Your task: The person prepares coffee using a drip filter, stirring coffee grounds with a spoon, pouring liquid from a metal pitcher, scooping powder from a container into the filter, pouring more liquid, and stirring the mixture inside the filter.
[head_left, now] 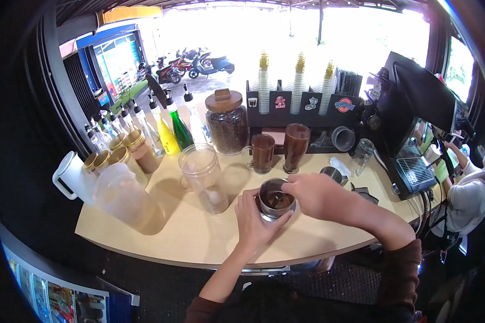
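- Writing 1st: black cup rack [275,120], upper ctr-right of frame, has 4 stickers on its front. L to R: white cup icon [253,102], red figure sticker [280,102] w/ tiny text under, white pot icon [311,103], red round logo [344,105] w/ band across. Lettering on the last 2 w/ text too small to read.
- White-printed tag [376,92] hangs upper right, by the espresso machine [412,164]; can't read it reliably.
- Yellow bottle [167,139] + green bottle [181,131], left of ctr, w/ pump tops; no legible brand.
- Metal cup [274,212] = work in hand, just right of frame ctr, on/just above counter [318,239], can't tell which. Dark brown contents, mouth faces cam.
- L hand [251,219]: wrapped round cup from its left, fingers on far-left side, thumb along near side. Forearm rises from bottom ctr.
- R hand [320,196]: curled fist-like over cup's right rim, back of hand up, fingertips hidden; can't tell what it's pinching, if anything. Elbow bent, forearm in from lower right.
- Handled mug [263,155] + tall glass [296,149], both w/ brown fill, above cup in frame.
- Clear jar [206,185] left of L hand, apart.
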`<state>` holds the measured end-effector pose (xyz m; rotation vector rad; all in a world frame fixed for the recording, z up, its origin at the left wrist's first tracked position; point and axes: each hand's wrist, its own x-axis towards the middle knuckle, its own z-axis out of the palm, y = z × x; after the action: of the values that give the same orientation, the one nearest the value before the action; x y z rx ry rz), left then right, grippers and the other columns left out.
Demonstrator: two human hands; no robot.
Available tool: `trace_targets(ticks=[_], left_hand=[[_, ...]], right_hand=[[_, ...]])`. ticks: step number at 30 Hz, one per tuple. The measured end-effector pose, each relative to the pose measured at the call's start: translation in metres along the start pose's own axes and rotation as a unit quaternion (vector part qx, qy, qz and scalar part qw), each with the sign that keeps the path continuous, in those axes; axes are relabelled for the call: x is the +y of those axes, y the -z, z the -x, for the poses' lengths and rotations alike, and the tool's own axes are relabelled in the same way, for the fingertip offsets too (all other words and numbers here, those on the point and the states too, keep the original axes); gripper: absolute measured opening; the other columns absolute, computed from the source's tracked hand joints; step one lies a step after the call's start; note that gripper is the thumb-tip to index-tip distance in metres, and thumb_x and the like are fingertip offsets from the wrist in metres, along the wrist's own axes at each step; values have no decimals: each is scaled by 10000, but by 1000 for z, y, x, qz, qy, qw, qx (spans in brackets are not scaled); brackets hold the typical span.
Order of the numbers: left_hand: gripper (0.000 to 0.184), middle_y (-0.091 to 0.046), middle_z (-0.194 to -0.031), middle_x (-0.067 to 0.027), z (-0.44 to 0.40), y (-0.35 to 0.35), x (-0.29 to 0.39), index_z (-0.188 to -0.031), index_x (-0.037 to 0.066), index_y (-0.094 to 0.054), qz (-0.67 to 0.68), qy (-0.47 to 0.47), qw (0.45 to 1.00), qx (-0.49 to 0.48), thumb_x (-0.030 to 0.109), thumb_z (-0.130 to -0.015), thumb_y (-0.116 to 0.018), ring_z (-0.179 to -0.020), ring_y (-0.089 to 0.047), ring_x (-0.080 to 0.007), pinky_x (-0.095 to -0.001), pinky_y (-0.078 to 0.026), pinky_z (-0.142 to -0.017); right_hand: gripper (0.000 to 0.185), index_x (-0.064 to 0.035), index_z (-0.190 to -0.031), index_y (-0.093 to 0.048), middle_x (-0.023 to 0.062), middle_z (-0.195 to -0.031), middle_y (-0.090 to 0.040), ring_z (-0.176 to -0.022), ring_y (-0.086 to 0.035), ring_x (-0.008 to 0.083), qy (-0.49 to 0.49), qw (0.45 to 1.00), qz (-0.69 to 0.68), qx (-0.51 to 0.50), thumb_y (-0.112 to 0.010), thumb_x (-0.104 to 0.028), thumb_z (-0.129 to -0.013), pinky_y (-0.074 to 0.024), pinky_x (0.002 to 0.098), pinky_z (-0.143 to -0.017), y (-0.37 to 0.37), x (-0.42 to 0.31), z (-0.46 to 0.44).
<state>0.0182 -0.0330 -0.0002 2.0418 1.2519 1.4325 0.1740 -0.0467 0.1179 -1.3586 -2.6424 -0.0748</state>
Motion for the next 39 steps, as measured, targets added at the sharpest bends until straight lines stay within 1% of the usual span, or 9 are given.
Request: trace_targets(ticks=[6,8,11,14,18,26,34,36,39], left_hand=[[734,-534,-1048,-118,-11,6,-14,-1166,50,-469,84,-12,995,-48,352,-613,-847,-1011,-518,-313,-434,-355,-910],[804,-548,-1080,-121,-16,14,-19,-1243,51,-449,63,-47,990,-114,346,-610,-849,-1050,-527,-316,-423,-356,-957],[858,-550,-1097,-117,-21,15,-24,-1291,48,-434,107,-50,982,-148,341,-603,-855,-1074,-529,-315,-413,-370,-973],[846,-561,-1114,-116,-15,10,-17,-1277,36,-450,157,-27,979,-131,324,-597,-862,-1086,-536,-310,-413,-401,-961],[856,-571,-1151,-121,-12,4,-5,-1284,33,-446,75,-41,995,-57,289,-587,-872,-1110,-542,-293,-419,-420,-960],[925,-547,-1193,-150,-30,23,-23,-1339,37,-393,191,-3,963,-190,163,-564,-881,-1137,-549,-267,-375,-423,-1002],[996,-469,-1329,-170,-19,14,-12,-1414,36,-319,104,-1,985,-137,126,-586,-864,-1254,-469,-260,-375,-378,-1058],[1048,-423,-1373,-179,-28,21,-18,-1445,50,-283,176,20,963,-203,129,-582,-872,-1292,-421,-277,-387,-363,-1069],[1106,-380,-1414,-177,-35,30,-32,-1461,35,-245,227,38,942,-244,193,-577,-890,-1320,-381,-285,-406,-337,-1086]], right_hand=[[137,3,-883,-611,153,-871,-602,-777,-655,334,1,1000,19,-17,-581,-96,-792,-533,429,-677,3,8,-5],[126,7,-859,-620,162,-889,-607,-798,-657,340,-2,995,29,-100,-584,-85,-782,-537,426,-689,16,13,-8],[113,17,-831,-634,177,-899,-614,-819,-660,346,-10,999,35,-21,-588,-61,-763,-541,426,-704,-1,6,-9],[112,25,-812,-643,183,-908,-620,-832,-662,352,6,998,7,-65,-576,-51,-766,-544,424,-715,11,7,-6],[125,34,-824,-643,188,-903,-620,-838,-660,355,-15,999,5,-27,-581,-60,-771,-544,426,-723,-3,4,-10],[135,49,-828,-650,195,-887,-630,-825,-662,354,-14,999,9,-31,-583,-56,-777,-548,421,-696,0,4,-9],[123,29,-801,-666,183,-857,-629,-770,-675,326,39,999,21,-31,-603,-71,-765,-554,397,-618,1,4,-16],[137,22,-884,-626,148,-923,-582,-828,-650,317,-23,993,58,-96,-597,-33,-762,-531,419,-690,11,-2,-17],[139,26,-875,-627,150,-920,-578,-812,-648,318,-16,997,45,-61,-591,-21,-750,-529,423,-680,1,2,-17]])
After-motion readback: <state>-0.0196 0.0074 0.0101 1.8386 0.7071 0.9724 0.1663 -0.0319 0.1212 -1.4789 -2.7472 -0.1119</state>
